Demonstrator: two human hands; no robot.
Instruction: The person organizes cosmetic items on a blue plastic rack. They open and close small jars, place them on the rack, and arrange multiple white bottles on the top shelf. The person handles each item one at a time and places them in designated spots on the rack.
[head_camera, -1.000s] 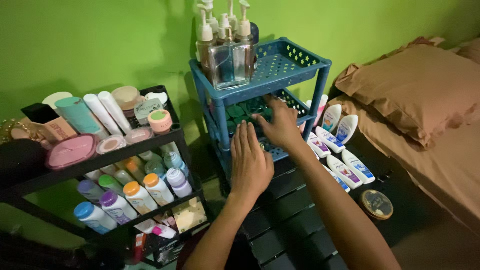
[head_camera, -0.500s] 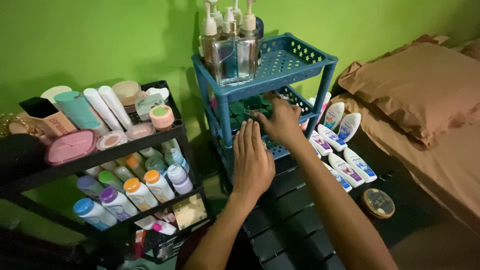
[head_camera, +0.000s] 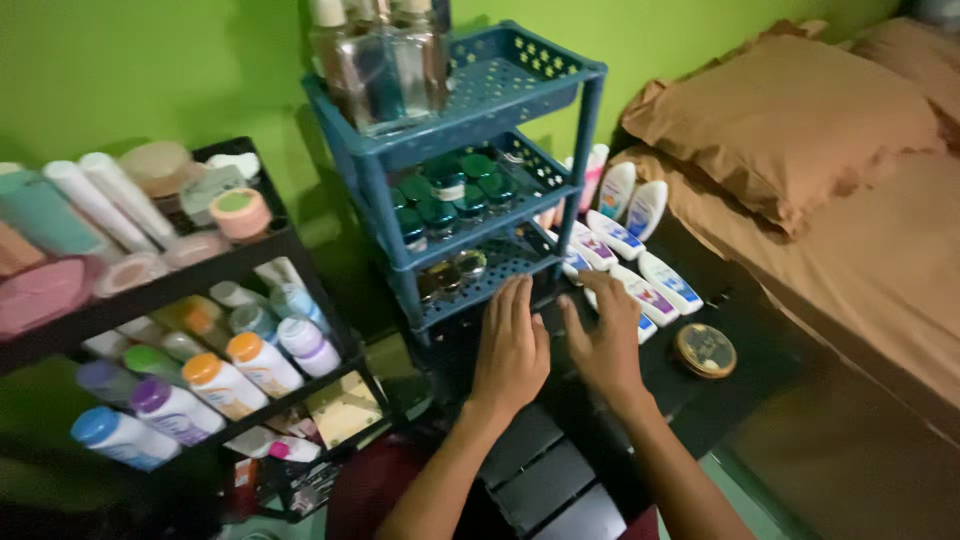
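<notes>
— Both hands have come back out of the blue rack (head_camera: 585, 150): a moment ago the right hand (head_camera: 605, 345) was reaching into the middle shelf among the green-lidded jars (head_camera: 450, 195), and now it lies on the black slatted surface (head_camera: 545, 475) just in front of the rack, beside the left hand (head_camera: 512, 345).

— How are the hands set?

— Each is flat, palm down, fingers stretched out and slightly spread, holding nothing. The fingertips of the left hand reach the front edge of the rack's lowest shelf; the right hand is just to the right of it, thumb pointing toward the left hand.

— And around the rack, biggest first?

— Right of the rack, a bed with a brown pillow (head_camera: 790, 110). Left of the rack, a black shelf unit (head_camera: 290, 245) with three levels of tubes, compacts and powder bottles; the exact count is blurred. On the rack's top shelf stand glass pump bottles (head_camera: 385, 60), at least three, tops cut off. The middle shelf carries about eight jars with green lids. The lowest shelf has two or three small clear jars (head_camera: 455, 272).

— Anything on the floor side?

— Right of the rack's foot lie about seven white squeeze bottles (head_camera: 650, 292), and one round gold tin (head_camera: 704, 350) sits just beyond them, near the right hand.
</notes>
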